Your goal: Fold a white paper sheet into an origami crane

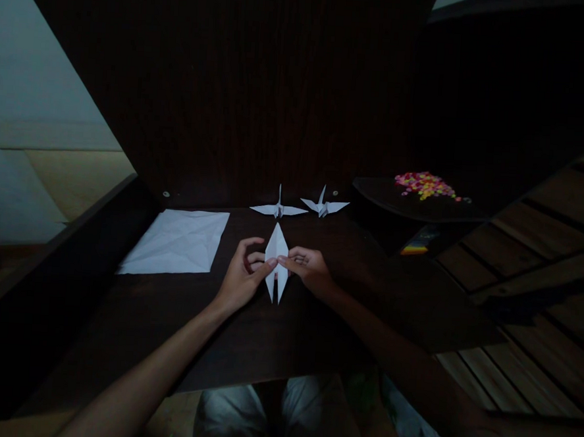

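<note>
A white piece of folded origami paper, long and diamond-shaped with two split points toward me, is held upright between both hands. My left hand pinches its left side, thumb on the front face and fingers curled behind. From the other side my right hand grips it, its thumb tip close to the left thumb at the middle of the paper. Just beyond stand two finished paper cranes, one in the middle and another to its right. Some fingers are hidden behind the paper.
A creased white paper sheet lies on the dark table at left. On a rounded shelf at right sits a pile of small colourful pieces. A dark panel rises behind; a raised edge borders the left.
</note>
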Demonstrator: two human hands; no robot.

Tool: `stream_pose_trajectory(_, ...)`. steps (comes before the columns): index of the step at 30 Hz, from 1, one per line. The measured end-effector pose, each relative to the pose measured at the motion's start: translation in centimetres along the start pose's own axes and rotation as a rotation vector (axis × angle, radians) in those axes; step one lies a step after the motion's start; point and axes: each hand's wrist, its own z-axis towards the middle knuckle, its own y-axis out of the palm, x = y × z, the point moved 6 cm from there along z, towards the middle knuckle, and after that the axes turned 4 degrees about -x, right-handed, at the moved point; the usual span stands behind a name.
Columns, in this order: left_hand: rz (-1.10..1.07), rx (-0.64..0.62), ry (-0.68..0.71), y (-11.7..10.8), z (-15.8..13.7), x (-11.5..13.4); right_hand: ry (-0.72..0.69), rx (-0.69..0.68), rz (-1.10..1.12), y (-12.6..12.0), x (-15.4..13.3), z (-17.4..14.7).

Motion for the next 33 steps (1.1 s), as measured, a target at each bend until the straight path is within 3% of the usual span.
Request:
stream_pose_trajectory(6,0.018,0.056,0.025,-0.4,-0.1,0.1,0.051,-0.093,0.026,0.8,0.4,0.0)
stream_pose_trajectory(12,-0.042,0.025,-0.016,-0.2,0.1,0.2,0.059,-0.068,0.081,0.6,0.8,0.0)
stream_pose_trajectory(17,-0.054,0.104,0.013,-1.0,0.4,0.0,0.055,-0.100,0.127,0.9,0.8,-0.1)
stream_pose_trajectory(23,-0.066,0.243,0.153,-2.2,0.3,0.9,-0.063,-0.152,0.134,1.2,0.3,-0.4)
stream_pose_trajectory(29,0.148,0.320,0.218,-3.0,0.0,1.9,-0.156,-0.123,-0.085,1.1,-0.4,-0.9)
stream_pose_trajectory(33,0.231,0.338,0.183,-3.0,-0.1,2.0,-0.377,-0.098,-0.280,1.2,-1.5,-1.5)
